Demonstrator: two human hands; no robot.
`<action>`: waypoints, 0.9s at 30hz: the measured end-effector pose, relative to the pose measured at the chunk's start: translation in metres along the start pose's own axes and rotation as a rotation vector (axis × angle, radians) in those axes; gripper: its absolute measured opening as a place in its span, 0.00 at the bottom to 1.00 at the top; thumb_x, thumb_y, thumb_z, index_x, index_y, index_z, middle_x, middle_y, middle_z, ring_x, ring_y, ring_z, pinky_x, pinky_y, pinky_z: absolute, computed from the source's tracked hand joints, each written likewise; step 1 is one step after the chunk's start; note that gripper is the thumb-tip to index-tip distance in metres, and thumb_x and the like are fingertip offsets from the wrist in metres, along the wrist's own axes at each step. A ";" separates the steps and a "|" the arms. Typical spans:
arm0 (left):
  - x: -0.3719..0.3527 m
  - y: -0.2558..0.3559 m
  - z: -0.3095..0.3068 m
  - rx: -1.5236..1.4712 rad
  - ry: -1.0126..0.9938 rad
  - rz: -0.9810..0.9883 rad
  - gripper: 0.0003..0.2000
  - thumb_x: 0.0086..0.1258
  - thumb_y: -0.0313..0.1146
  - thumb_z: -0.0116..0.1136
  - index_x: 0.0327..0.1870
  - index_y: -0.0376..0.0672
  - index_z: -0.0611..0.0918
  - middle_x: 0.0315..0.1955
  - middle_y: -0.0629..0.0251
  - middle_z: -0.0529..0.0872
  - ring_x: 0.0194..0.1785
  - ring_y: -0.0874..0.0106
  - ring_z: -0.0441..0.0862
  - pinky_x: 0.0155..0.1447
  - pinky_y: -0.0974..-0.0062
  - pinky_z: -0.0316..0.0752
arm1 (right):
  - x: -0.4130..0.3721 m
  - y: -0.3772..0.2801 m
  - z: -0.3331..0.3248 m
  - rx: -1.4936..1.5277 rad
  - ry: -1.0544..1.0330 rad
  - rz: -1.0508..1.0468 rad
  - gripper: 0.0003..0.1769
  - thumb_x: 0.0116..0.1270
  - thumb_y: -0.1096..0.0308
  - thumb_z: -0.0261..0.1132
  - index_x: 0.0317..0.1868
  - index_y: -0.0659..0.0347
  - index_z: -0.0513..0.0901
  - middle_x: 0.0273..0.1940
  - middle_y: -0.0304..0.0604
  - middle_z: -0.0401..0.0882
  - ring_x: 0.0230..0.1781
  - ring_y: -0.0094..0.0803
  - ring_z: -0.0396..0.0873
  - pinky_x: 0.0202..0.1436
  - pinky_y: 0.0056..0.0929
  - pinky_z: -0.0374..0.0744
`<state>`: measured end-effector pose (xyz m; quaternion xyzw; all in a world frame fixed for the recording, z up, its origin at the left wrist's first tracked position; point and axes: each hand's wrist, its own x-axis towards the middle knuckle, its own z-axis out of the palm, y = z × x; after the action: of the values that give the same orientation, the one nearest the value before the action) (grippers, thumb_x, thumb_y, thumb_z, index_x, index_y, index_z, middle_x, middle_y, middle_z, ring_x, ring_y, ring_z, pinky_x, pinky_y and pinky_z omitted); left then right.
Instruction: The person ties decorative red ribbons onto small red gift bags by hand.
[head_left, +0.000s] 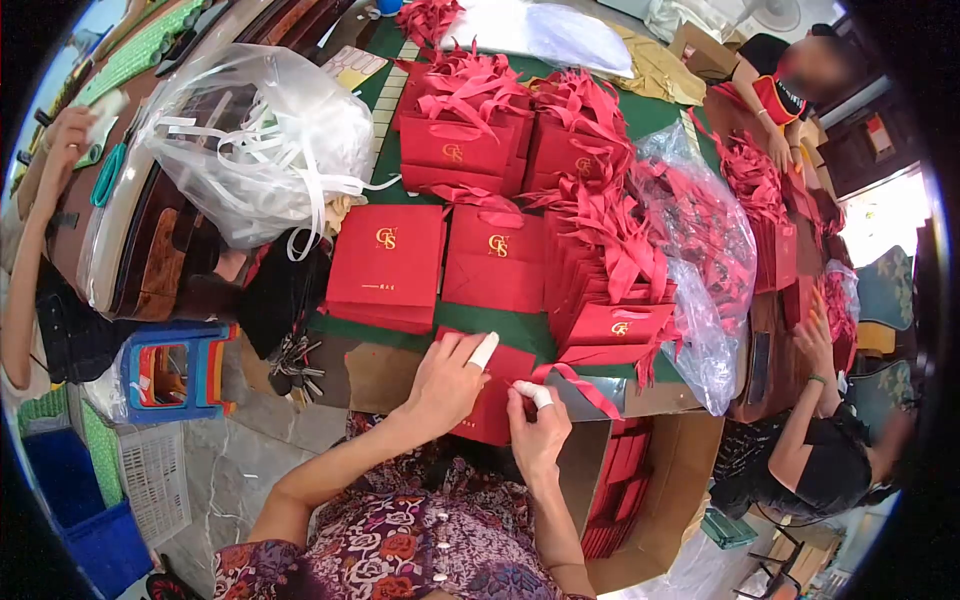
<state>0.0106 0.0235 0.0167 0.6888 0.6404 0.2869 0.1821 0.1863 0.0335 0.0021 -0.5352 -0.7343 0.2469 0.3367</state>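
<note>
A small red paper bag (487,412) lies at the table's near edge, partly hidden by my hands. My left hand (448,383) grips its upper left part, fingers bent over it; one finger wears a white cover. At the bag's right side my right hand (541,425) is closed in a pinch on a red ribbon (582,386), two of its fingertips wrapped in white. The ribbon trails off to the right. Just beyond are a flat stack of red bags (385,262) with a gold logo and another red bag (492,262).
Ribbon-handled bags (455,150) stand in rows on the green table. A clear sack of white ribbon (265,140) sits at left, a plastic bag of red ribbons (695,230) at right. Below is a cardboard box (680,490) holding red bags. Other people's hands (815,335) work at right and left.
</note>
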 end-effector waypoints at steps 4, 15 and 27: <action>0.010 -0.008 0.014 0.129 -0.014 0.087 0.30 0.59 0.35 0.71 0.62 0.30 0.77 0.54 0.54 0.78 0.57 0.55 0.72 0.62 0.56 0.69 | 0.008 0.004 0.006 -0.002 0.044 0.025 0.08 0.62 0.72 0.74 0.42 0.58 0.86 0.34 0.45 0.82 0.31 0.43 0.80 0.37 0.38 0.78; 0.004 -0.007 0.013 -0.024 -0.025 0.043 0.14 0.60 0.30 0.68 0.47 0.40 0.83 0.41 0.57 0.83 0.46 0.59 0.76 0.52 0.61 0.66 | 0.013 -0.002 0.010 0.015 0.015 0.043 0.07 0.59 0.72 0.74 0.38 0.60 0.85 0.30 0.45 0.80 0.29 0.44 0.79 0.35 0.39 0.77; -0.002 0.000 0.017 -0.096 0.072 -0.013 0.10 0.61 0.25 0.64 0.44 0.42 0.85 0.35 0.62 0.86 0.40 0.61 0.77 0.51 0.63 0.65 | 0.017 -0.011 0.004 -0.076 -0.086 -0.008 0.08 0.57 0.71 0.74 0.35 0.60 0.82 0.27 0.44 0.79 0.27 0.44 0.78 0.34 0.41 0.75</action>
<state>0.0209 0.0232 0.0036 0.6645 0.6362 0.3408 0.1938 0.1732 0.0466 0.0117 -0.5338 -0.7590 0.2401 0.2851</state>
